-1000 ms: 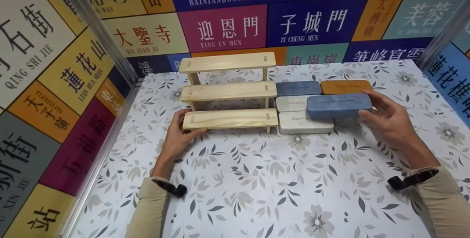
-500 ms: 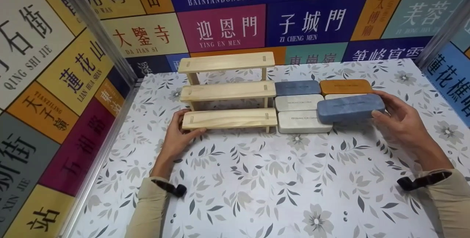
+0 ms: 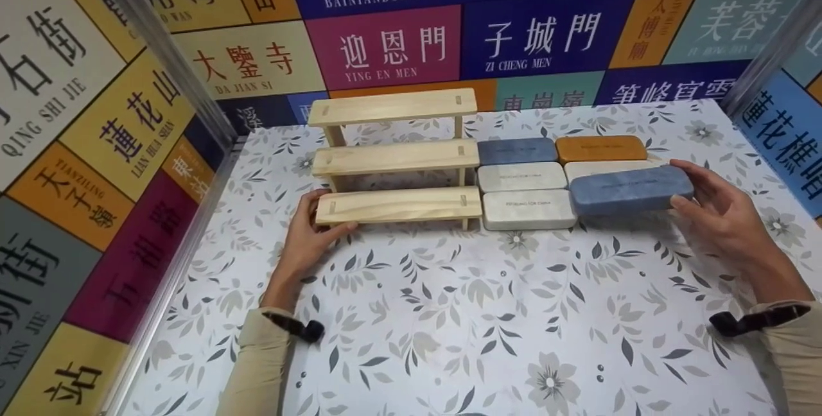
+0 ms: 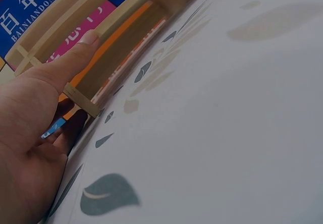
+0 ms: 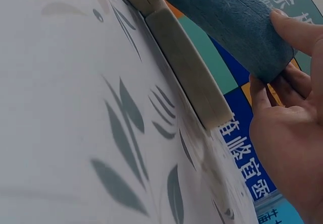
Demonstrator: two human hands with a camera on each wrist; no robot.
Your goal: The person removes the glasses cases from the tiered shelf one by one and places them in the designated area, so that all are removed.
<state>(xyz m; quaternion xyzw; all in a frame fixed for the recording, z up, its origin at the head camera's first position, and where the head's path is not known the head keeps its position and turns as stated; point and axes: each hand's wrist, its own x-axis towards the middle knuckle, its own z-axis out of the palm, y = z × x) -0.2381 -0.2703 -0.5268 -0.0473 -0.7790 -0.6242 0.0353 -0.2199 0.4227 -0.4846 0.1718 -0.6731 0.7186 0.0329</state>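
Observation:
My left hand (image 3: 309,236) grips the left end of the lowest board of a three-step wooden display rack (image 3: 398,205), thumb in front, as the left wrist view (image 4: 75,57) shows the thumb along the board. At the right, my right hand (image 3: 729,214) pinches the right end of a long blue glasses case (image 3: 632,190) between thumb and fingers. The blue case is tilted and raised over a white case (image 3: 597,167), which it mostly hides. In the right wrist view, the blue case (image 5: 232,27) is apart from a pale case (image 5: 186,67) below it.
Two more white cases (image 3: 521,176) lie against the rack's right side, one in front of the other. Behind them are another blue case (image 3: 517,151) and an orange case (image 3: 602,148). Sign-covered panels (image 3: 385,43) stand behind the table's flowered cover (image 3: 449,313).
The right hand has moved right with the blue case, uncovering the two white cases beside the rack. The left hand stays on the rack.

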